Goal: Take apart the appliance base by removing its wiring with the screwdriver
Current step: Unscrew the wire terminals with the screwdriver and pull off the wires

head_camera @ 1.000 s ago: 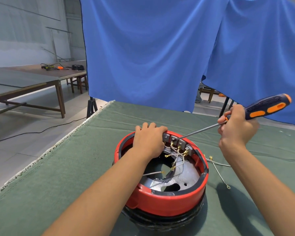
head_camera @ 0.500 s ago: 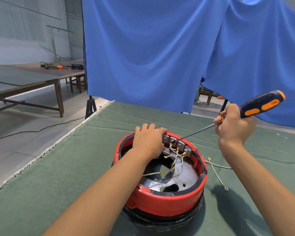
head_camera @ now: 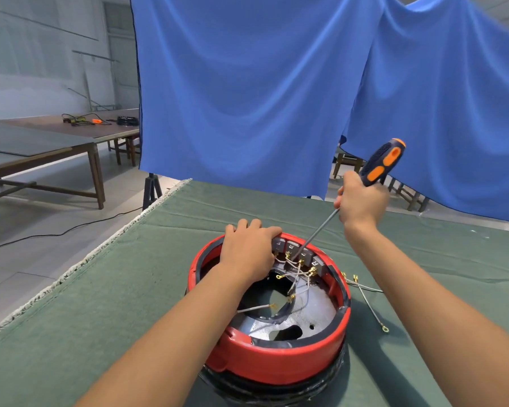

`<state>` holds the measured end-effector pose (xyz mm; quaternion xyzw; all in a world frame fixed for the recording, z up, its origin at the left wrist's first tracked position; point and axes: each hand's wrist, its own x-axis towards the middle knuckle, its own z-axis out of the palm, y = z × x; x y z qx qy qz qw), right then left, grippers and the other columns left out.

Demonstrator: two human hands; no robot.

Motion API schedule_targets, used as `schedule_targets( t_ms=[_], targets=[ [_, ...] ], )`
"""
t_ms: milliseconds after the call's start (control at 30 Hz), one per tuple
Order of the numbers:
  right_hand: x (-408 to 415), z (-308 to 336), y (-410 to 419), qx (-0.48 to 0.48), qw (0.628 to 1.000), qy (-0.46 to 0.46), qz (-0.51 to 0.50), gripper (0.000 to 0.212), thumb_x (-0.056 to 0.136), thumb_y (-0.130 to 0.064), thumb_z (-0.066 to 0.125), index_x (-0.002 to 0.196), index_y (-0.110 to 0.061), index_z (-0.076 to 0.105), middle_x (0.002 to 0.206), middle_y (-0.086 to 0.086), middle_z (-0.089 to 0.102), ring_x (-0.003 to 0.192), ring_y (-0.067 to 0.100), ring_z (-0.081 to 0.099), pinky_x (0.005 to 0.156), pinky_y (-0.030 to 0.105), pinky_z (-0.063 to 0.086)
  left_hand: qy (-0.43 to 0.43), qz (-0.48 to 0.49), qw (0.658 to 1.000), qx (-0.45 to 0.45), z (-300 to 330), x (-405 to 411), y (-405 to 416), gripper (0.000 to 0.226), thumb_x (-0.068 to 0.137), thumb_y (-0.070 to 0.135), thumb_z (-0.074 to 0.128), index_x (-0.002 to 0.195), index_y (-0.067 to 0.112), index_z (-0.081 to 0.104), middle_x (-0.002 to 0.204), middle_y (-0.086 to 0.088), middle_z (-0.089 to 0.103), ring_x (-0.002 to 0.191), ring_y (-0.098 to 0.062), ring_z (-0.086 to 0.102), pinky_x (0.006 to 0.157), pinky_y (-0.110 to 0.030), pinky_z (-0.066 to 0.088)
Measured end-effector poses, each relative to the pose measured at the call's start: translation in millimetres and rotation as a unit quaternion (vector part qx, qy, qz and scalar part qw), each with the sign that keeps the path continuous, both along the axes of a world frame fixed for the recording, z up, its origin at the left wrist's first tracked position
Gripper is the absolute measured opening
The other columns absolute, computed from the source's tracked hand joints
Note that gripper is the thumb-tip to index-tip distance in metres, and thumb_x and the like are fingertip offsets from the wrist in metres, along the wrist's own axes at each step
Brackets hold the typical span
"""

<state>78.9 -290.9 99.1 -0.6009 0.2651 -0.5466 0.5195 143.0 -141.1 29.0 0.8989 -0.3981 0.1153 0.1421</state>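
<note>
Since the earlier frames, the screwdriver (head_camera: 376, 168) has been swung up from a shallow slant to a steep one, its blue and orange handle now raised high above the right hand (head_camera: 360, 202), and that hand has been drawn closer to the appliance base (head_camera: 272, 364). The right grip is clamped around the lower part of the handle, and the metal shaft runs down and to the left so that its tip is set among the grey terminal blocks (head_camera: 291, 248) on the far inner rim of the base. The left hand (head_camera: 249, 249) has been kept where it was, laid over the far left rim with its fingers curled over the edge beside the blocks. The red base stands on the green-covered surface (head_camera: 100, 289), near the front. Inside it, thin wires (head_camera: 299, 277) with brass lugs are crossed over a metal plate. Two loose wires (head_camera: 368, 304) lie on the cloth just right of the base. A blue curtain (head_camera: 247, 98) hangs behind.
</note>
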Motion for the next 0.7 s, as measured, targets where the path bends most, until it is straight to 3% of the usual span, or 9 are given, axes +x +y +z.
schedule_targets(
  t_ms=[233,400,567,700],
  targets=[
    [-21,22,-12,0.004,0.999,-0.037,0.007,0.020,0.072,-0.019,0.052,0.053,-0.014,0.047,0.036,-0.007,0.045,0.032,0.011,0.044,0.036,0.014,0.028,0.006,0.002,1.000,-0.030,0,1,-4,0.045,0.088,0.019,0.051,0.131,0.031,0.047,0.124,-0.002,0.053,0.116,-0.026,0.042,0.096,-0.040,0.029],
    [-49,12,-2,0.057,0.987,-0.151,0.010,0.020,0.068,-0.016,0.051,0.050,-0.013,0.044,0.034,-0.004,0.043,0.031,0.012,0.041,0.038,0.012,0.022,0.019,0.016,0.993,-0.119,5,-4,-1,0.031,0.086,0.011,0.046,0.115,0.018,0.057,0.117,-0.002,0.054,0.112,-0.024,0.042,0.090,-0.035,0.033],
    [-71,-4,9,0.073,0.968,-0.239,0.005,0.033,0.071,-0.014,0.051,0.039,-0.018,0.051,0.036,-0.002,0.048,0.030,0.012,0.035,0.039,0.013,0.020,-0.075,-0.005,0.987,-0.142,11,-14,1,0.016,0.085,0.018,0.049,0.089,0.016,0.065,0.094,-0.001,0.057,0.097,-0.022,0.045,0.080,-0.032,0.034],
    [-78,-18,12,0.074,0.967,-0.242,-0.002,0.035,0.075,-0.012,0.052,0.040,-0.018,0.053,0.039,0.000,0.052,0.030,0.012,0.033,0.038,0.015,0.023,0.053,0.012,0.995,-0.088,11,-23,0,0.021,0.077,0.021,0.050,0.080,0.011,0.068,0.081,-0.007,0.067,0.079,-0.029,0.060,0.065,-0.032,0.045]
  ],
)
